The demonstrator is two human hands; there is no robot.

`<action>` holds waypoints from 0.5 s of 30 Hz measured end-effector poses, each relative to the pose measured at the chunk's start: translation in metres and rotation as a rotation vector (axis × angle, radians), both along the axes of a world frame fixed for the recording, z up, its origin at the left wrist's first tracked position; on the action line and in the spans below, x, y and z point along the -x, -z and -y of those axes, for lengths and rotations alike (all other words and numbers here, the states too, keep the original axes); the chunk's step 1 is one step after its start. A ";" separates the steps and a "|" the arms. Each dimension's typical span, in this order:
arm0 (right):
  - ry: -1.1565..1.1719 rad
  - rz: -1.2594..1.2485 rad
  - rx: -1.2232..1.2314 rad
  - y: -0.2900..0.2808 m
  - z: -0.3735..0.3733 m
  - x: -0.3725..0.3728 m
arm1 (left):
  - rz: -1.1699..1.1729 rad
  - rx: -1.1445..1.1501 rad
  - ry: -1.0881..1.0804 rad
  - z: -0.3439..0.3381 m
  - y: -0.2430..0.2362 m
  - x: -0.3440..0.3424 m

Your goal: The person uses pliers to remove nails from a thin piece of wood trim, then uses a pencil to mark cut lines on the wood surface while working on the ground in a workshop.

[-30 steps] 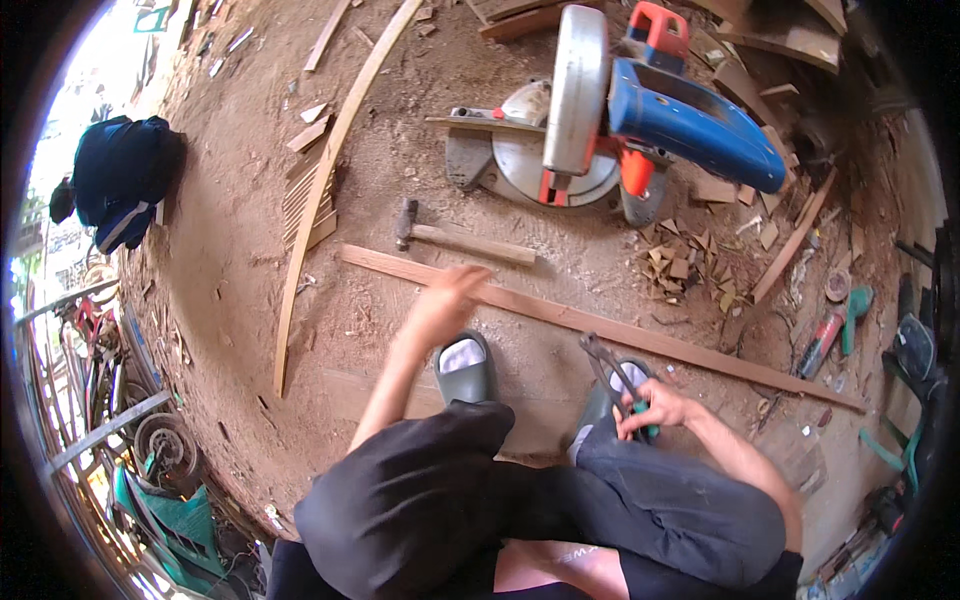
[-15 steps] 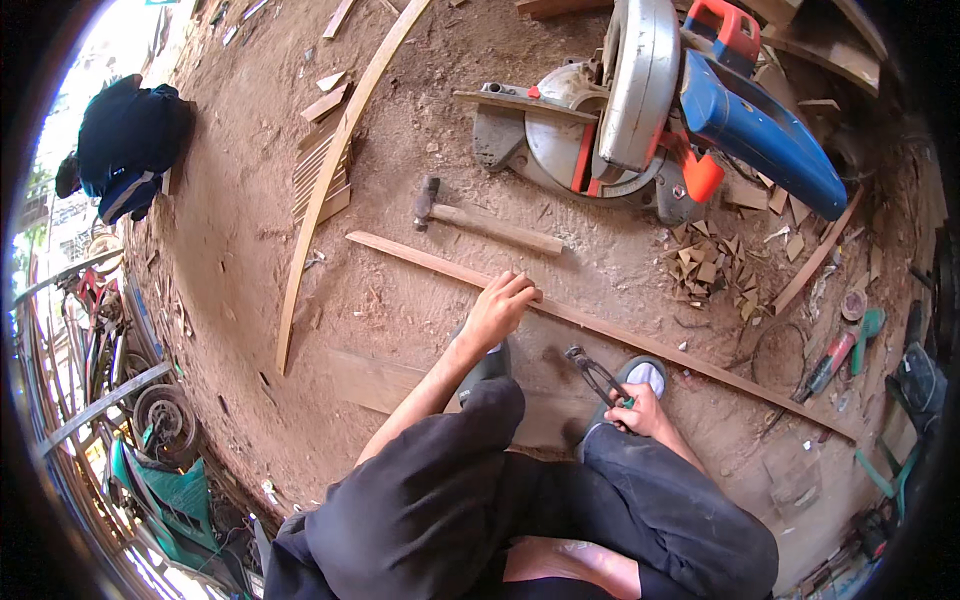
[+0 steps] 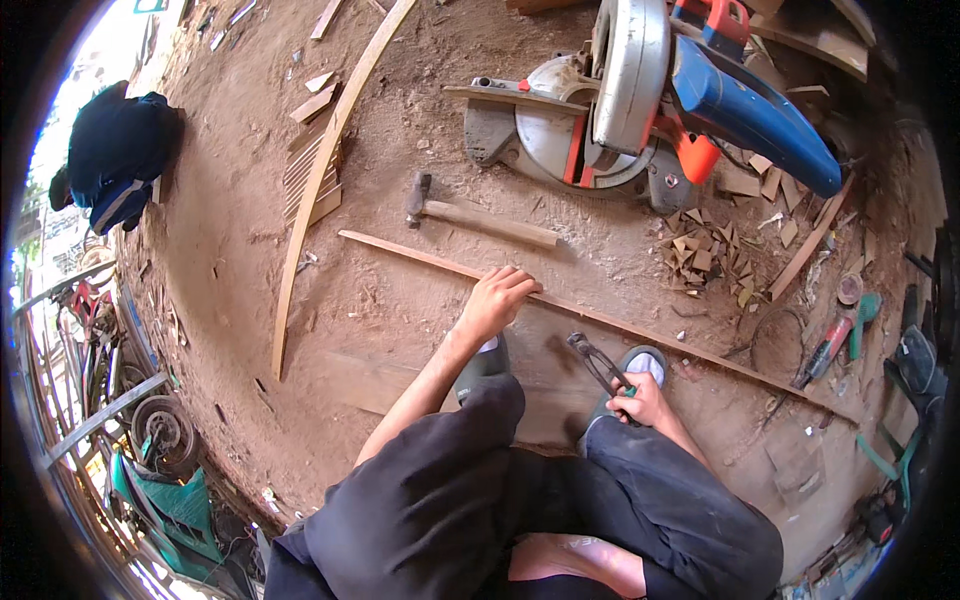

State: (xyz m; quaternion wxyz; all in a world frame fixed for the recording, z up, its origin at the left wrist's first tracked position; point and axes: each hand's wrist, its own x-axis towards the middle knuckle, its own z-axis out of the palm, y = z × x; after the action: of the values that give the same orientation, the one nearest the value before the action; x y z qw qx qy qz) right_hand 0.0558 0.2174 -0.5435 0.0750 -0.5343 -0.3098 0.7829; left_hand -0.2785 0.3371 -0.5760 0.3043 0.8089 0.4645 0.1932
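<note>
My left hand [image 3: 500, 300] has its fingers curled over the long, thin wooden strip [image 3: 410, 253], gripping it near the middle as it lies diagonally across the dirt floor by my sandalled feet. In my right hand [image 3: 635, 402] are metal pincers [image 3: 590, 355] with dark green grips, their head pointing up-left just below the strip. A wooden-handled hammer [image 3: 490, 225] lies just beyond the strip. Past that stands a miter saw [image 3: 625, 100] with a silver guard and a blue and red body. A wide board [image 3: 540, 400] lies partly hidden under my feet.
A curved pale strip [image 3: 325, 150] lies at left beside small stacked offcuts [image 3: 318, 185]. Wood scraps [image 3: 700, 255] pile at right, near an angle grinder [image 3: 835, 335]. Dark bundled cloth [image 3: 120, 150] sits at far left, above a wheel [image 3: 165, 430] and metal bars [image 3: 105, 420].
My left hand has moved forward and right and closed on the strip, which now looks tilted to show a narrower side. My right hand has shifted slightly, still holding the pincers.
</note>
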 end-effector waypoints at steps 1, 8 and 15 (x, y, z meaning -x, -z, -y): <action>0.012 0.005 0.004 0.000 0.001 0.000 | -0.008 0.014 0.010 -0.002 -0.001 -0.001; 0.052 0.012 0.002 -0.003 0.002 0.000 | -0.001 0.045 0.053 -0.005 -0.006 -0.004; 0.046 -0.017 -0.016 -0.007 0.003 0.006 | 0.040 0.071 0.108 0.000 -0.010 -0.026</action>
State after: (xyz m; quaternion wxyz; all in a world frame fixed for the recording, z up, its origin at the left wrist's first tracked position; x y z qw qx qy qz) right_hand 0.0499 0.2148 -0.5369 0.0998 -0.5341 -0.3033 0.7828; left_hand -0.2525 0.3369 -0.5656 0.3519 0.8176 0.4204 0.1758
